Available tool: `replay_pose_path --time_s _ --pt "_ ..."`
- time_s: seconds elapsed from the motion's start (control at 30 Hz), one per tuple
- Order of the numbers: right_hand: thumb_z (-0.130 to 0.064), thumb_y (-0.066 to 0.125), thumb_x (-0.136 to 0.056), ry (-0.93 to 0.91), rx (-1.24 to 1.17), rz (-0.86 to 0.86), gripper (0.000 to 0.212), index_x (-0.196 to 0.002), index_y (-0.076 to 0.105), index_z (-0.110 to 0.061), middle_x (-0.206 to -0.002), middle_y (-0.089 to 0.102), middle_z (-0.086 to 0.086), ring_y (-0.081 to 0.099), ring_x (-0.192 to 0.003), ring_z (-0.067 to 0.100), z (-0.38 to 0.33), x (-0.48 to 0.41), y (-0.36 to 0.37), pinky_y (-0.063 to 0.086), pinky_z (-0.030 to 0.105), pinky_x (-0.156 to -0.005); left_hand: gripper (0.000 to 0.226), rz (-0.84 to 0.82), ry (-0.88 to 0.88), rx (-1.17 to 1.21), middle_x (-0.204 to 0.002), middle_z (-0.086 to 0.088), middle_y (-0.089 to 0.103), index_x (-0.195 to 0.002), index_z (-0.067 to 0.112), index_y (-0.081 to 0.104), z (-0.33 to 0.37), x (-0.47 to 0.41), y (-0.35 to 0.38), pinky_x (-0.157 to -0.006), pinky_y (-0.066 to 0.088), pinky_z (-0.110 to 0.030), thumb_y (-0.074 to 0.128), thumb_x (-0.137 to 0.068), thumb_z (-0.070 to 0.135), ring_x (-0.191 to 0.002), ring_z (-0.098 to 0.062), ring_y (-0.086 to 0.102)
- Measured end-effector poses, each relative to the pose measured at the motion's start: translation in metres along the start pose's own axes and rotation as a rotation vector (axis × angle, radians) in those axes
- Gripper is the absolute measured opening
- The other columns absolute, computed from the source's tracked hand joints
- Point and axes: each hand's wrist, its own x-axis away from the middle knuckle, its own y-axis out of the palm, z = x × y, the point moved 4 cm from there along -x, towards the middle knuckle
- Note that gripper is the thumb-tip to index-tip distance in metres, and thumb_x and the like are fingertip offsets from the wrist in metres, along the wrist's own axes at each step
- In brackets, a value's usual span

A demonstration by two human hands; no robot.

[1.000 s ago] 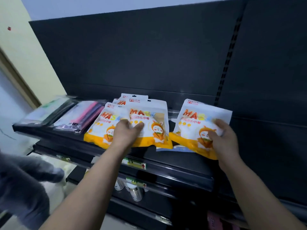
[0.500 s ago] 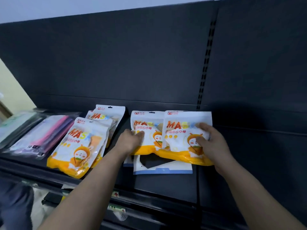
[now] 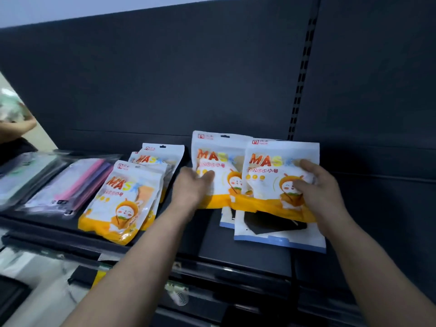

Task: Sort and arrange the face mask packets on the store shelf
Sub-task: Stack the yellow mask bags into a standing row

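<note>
On the dark shelf [image 3: 247,253] the left hand [image 3: 192,185] presses on an orange packet [image 3: 217,166], thumb on its face and fingers seemingly curled round its left edge, while the right hand [image 3: 323,187] grips a second orange packet [image 3: 271,175] by its right side, thumb on the front and fingers behind. The two overlap, the right one on top, and both lie over the upper parts of two blue-edged packets [image 3: 278,234], one showing a black mask. To the left, apart from them, sits a loose stack [image 3: 122,201] of the same orange kind, and further left are clear packs [image 3: 77,182] of pink and purple masks. The main risk is that the glossy packets slide: the shelf seems to tilt toward the front, so a push from either hand could drag the blue-edged ones forward and off the lip. Another is that the orange pair ends up burying a different product, leaving the sorting mixed. The stack on the left already fans out unevenly, and a careless brush from the left forearm could, I judge, tip it over the edge.
</note>
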Motion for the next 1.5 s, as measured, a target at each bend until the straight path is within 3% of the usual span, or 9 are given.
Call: replay_pose_path --time_s 0.13,0.23,0.4,0.57,0.63,0.7,0.8,1.13,1.5 --pt "0.004 0.053 -0.092 0.019 -0.075 -0.018 0.042 -0.125 0.055 -0.022 -0.103 0.056 -0.013 0.061 -0.077 0.001 -0.002 0.014 0.037 0.049 0.012 -0.046 0.040 0.093 0.053 -0.138 -0.112 -0.014 0.062 -0.115 0.006 0.054 -0.009 -0.015 -0.053 -0.081 0.045 -0.037 0.063 -0.090 0.035 -0.104 -0.033 0.058" --pt "0.002 0.054 -0.091 -0.021 -0.085 -0.016 0.043 -0.126 0.055 -0.023 -0.112 0.058 -0.008 0.061 -0.082 0.002 -0.005 0.020 0.061 0.050 0.013 -0.048 0.064 0.033 0.217 -0.556 -0.141 -0.014 0.047 -0.144 0.008 0.037 -0.016 -0.023 -0.061 -0.097 0.042 -0.041 0.062 -0.091 0.035 -0.126 -0.035 0.046" --pt "0.001 0.053 -0.091 -0.034 0.009 -0.031 0.045 -0.127 0.055 -0.026 -0.120 0.057 -0.007 0.062 -0.089 0.006 -0.002 0.023 0.086 0.054 0.022 -0.064 0.038 -0.343 0.359 -0.684 -0.129 -0.014 0.062 -0.129 0.013 0.059 -0.034 -0.017 -0.050 -0.096 0.047 -0.035 0.046 -0.094 0.006 -0.117 -0.031 0.057" --pt "-0.004 0.054 -0.092 0.004 0.175 -0.177 0.045 -0.131 0.051 -0.028 -0.123 0.052 -0.006 0.060 -0.082 0.002 0.008 0.032 0.125 0.051 0.017 -0.055 0.033 -0.026 0.339 -0.346 -0.123 -0.013 0.066 -0.128 0.011 0.059 -0.025 -0.018 -0.093 -0.092 0.047 -0.034 0.044 -0.098 0.013 -0.115 -0.032 0.059" --pt "-0.012 0.054 -0.092 -0.024 0.389 -0.189 0.045 -0.134 0.048 -0.029 -0.135 0.046 -0.002 0.061 -0.090 0.008 0.016 0.036 0.146 0.055 0.025 -0.069 0.032 -0.040 0.396 -0.405 -0.125 -0.008 0.065 -0.128 0.013 0.060 -0.022 -0.017 -0.103 -0.092 0.044 -0.030 0.046 -0.099 0.015 -0.117 -0.027 0.058" --pt "-0.033 0.057 -0.090 -0.118 0.838 -0.208 0.054 -0.141 0.039 -0.032 -0.153 0.023 0.008 0.039 -0.130 0.024 0.027 0.039 0.165 0.041 0.038 -0.103 0.030 -0.047 0.433 -0.424 -0.127 -0.004 0.064 -0.125 0.018 0.062 -0.023 -0.016 -0.109 -0.090 0.044 -0.027 0.050 -0.098 0.018 -0.117 -0.022 0.058" --pt "-0.056 0.050 -0.088 -0.226 1.190 -0.313 0.068 -0.147 0.021 -0.039 -0.160 -0.011 0.003 -0.009 -0.146 0.025 0.040 0.049 0.186 0.010 0.047 -0.118 0.028 -0.067 0.445 -0.392 -0.125 -0.003 0.064 -0.122 0.020 0.063 -0.026 -0.016 -0.113 -0.089 0.043 -0.026 0.052 -0.097 0.016 -0.114 -0.020 0.058" --pt "-0.035 0.036 -0.100 -0.375 1.246 -0.142 0.049 -0.147 0.027 -0.027 -0.159 0.012 -0.002 0.000 -0.147 0.016 0.019 0.081 0.169 0.006 0.044 -0.117 0.030 -0.293 0.653 -0.488 -0.128 -0.002 0.062 -0.123 0.021 0.062 -0.011 -0.014 -0.073 -0.096 0.045 -0.035 0.051 -0.096 0.017 -0.118 -0.022 0.055" --pt "-0.036 0.035 -0.100 -0.194 1.436 0.017 0.046 -0.145 0.032 -0.025 -0.156 0.025 -0.003 0.010 -0.146 0.016 0.016 0.114 0.002 0.017 0.038 -0.115 0.030 -0.518 0.880 -0.690 -0.123 -0.004 0.063 -0.122 0.023 0.062 0.048 0.077 0.057 -0.088 0.045 -0.033 0.052 -0.093 0.025 -0.118 -0.024 0.052"
